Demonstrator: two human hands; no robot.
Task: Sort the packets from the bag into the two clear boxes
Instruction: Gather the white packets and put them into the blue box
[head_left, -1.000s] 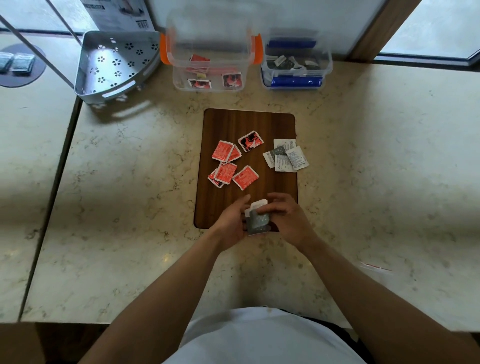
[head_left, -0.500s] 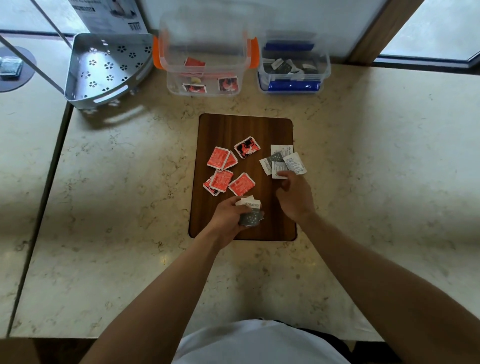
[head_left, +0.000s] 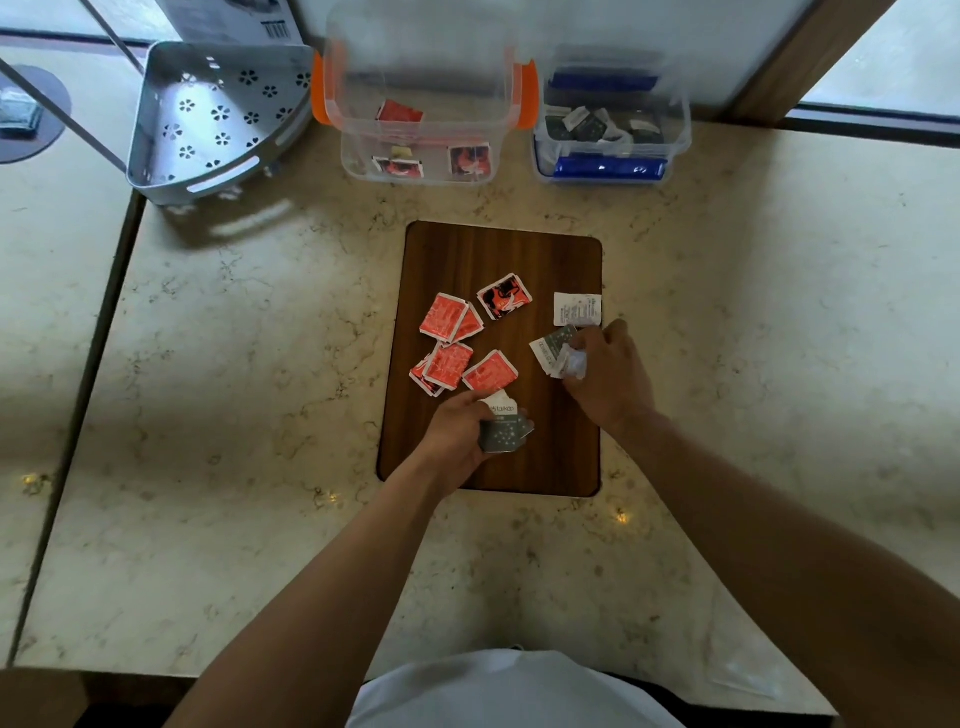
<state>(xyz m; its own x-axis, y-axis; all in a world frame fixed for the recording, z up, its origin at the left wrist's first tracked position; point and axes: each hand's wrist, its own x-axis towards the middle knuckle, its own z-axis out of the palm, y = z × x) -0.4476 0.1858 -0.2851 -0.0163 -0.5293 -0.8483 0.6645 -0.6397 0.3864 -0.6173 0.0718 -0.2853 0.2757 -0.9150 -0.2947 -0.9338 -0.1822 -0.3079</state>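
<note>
The left hand (head_left: 457, 431) grips a small stack of grey star-printed packets (head_left: 505, 429) low over the brown wooden board (head_left: 498, 260), apparently collecting one kind together before boxing it. The right hand (head_left: 605, 371) curls its fingers round crumpled grey-and-white packets (head_left: 558, 353) at the board's right edge; how many it pinches is hard to tell. Just beyond lies a white printed packet (head_left: 576, 309). To the left, loose red square packets (head_left: 452, 338) lie grouped apart from the grey ones, ready for sorting. At the far edge of the pale marble counter (head_left: 260, 389), the orange-handled clear box (head_left: 421, 104) holds red packets and the blue-handled clear box (head_left: 610, 124) grey ones
</note>
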